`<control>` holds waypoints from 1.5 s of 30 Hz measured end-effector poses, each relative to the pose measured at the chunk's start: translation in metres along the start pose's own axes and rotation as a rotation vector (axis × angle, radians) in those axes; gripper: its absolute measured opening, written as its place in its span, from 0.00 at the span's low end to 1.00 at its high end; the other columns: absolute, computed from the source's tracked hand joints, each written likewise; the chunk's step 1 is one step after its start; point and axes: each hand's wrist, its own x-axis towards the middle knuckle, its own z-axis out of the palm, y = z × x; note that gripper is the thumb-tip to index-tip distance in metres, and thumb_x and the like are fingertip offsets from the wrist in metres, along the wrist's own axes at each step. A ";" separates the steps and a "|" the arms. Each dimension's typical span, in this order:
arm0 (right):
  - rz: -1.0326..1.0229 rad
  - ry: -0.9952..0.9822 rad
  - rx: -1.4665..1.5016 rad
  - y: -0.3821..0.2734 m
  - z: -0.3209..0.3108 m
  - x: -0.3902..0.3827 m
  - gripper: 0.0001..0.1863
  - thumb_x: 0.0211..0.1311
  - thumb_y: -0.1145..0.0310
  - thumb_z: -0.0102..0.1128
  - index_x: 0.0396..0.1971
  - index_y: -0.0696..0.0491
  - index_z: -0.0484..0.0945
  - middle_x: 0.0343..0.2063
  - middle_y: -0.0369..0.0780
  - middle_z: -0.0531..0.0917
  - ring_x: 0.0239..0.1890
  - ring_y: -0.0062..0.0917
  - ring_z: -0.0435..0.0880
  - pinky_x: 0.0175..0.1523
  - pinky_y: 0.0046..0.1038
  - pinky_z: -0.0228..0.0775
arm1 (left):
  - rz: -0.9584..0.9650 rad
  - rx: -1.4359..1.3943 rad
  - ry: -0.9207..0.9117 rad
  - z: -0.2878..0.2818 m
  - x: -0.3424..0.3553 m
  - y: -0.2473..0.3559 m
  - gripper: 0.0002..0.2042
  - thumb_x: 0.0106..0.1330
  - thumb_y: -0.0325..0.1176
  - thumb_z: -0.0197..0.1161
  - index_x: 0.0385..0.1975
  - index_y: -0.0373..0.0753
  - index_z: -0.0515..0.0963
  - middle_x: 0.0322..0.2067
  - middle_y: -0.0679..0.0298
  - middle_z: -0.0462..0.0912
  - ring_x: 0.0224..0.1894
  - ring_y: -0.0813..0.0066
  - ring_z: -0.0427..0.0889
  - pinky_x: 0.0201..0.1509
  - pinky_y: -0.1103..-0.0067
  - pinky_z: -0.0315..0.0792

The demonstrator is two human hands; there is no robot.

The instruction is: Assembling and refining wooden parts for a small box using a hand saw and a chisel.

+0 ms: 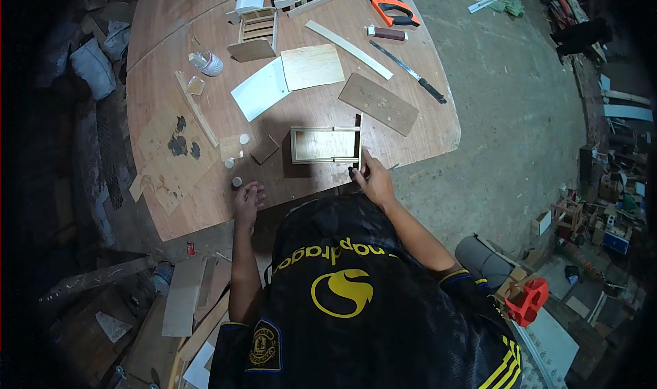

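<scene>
A small open-topped wooden box (325, 144) lies on the table near its front edge. Along its right end runs a dark narrow tool (358, 121); its exact kind cannot be made out. The fingers of my right hand (375, 179) are closed around the tool's near end and press against the box's end. My left hand (250, 197) hangs at the table's front edge, palm up, with fingers loosely bent and apart, holding nothing visible. Beside it stands a small white-topped container (237, 182). A brown wooden block (264, 150) sits left of the box.
Behind the box lie a brown board (378, 104), a pale thin panel (313, 67), a white sheet (261, 89) and a narrow saw (408, 72). An orange-handled handsaw (395, 11) rests at the table's far side. Left are a stained board (179, 149) and a jar (207, 64).
</scene>
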 end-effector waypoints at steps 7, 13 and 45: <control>0.001 0.012 0.013 0.000 0.000 -0.007 0.32 0.57 0.71 0.55 0.64 0.57 0.61 0.34 0.53 0.78 0.36 0.46 0.79 0.43 0.40 0.71 | 0.011 0.026 -0.004 -0.001 0.000 0.001 0.15 0.72 0.39 0.52 0.52 0.39 0.72 0.44 0.65 0.81 0.38 0.80 0.80 0.37 0.84 0.72; -0.006 -0.005 -0.006 -0.002 0.000 -0.019 0.32 0.56 0.72 0.55 0.63 0.57 0.62 0.37 0.55 0.78 0.41 0.49 0.78 0.47 0.42 0.71 | -0.008 0.033 -0.006 0.004 -0.001 0.002 0.15 0.72 0.39 0.52 0.52 0.38 0.71 0.43 0.65 0.81 0.38 0.81 0.80 0.37 0.84 0.72; -0.088 0.081 0.084 0.007 0.009 -0.036 0.33 0.55 0.73 0.58 0.63 0.52 0.64 0.26 0.49 0.78 0.26 0.40 0.79 0.35 0.36 0.72 | -0.012 0.084 -0.032 0.015 0.000 -0.006 0.14 0.72 0.39 0.52 0.51 0.39 0.73 0.41 0.66 0.81 0.37 0.83 0.79 0.37 0.85 0.72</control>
